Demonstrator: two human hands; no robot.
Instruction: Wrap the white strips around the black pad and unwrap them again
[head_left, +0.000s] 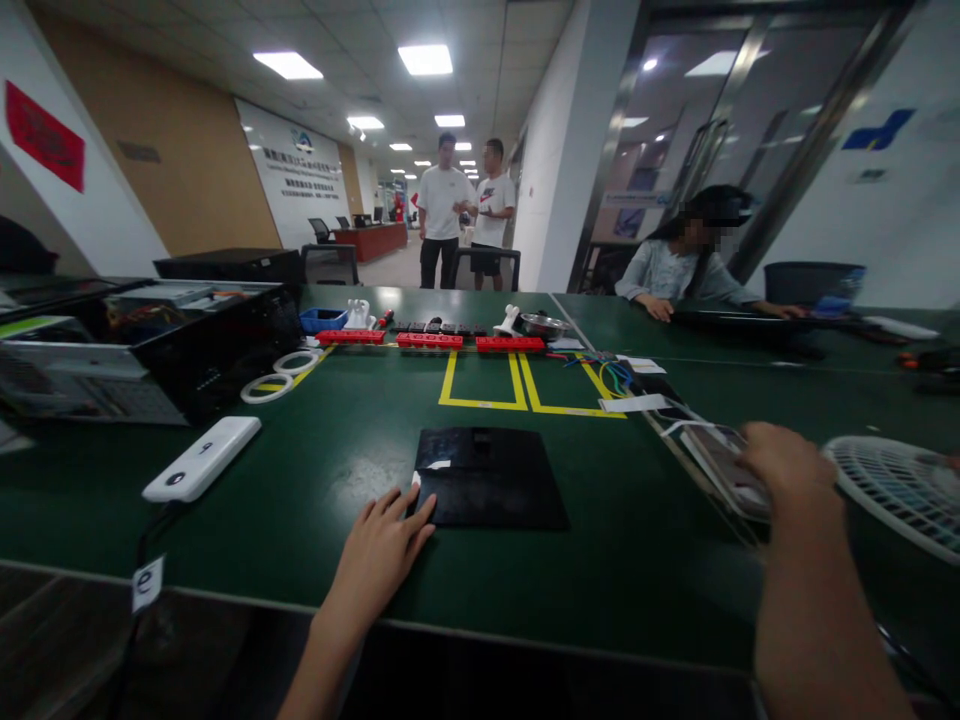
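A flat black plate [495, 480], which looks like a monitor stand base, lies on the green table in front of me. At its left edge rests my left hand [386, 530], fingers spread and touching the plate's near corner. My right hand [791, 460] reaches far to the right, with its fingers curled over the edge of a flat grey-brown device [724, 465] with a pale rim. The fingertips there are partly hidden. Beside that hand lies a white fan grille [892, 490].
An opened computer case [165, 350] stands at left, near white rings [268, 388] and a white power strip [201, 460]. Red strips [429, 341] line the back beyond yellow tape [484, 405]. Coloured wires [615, 375] lie right. A person [690, 250] sits opposite; two people stand behind.
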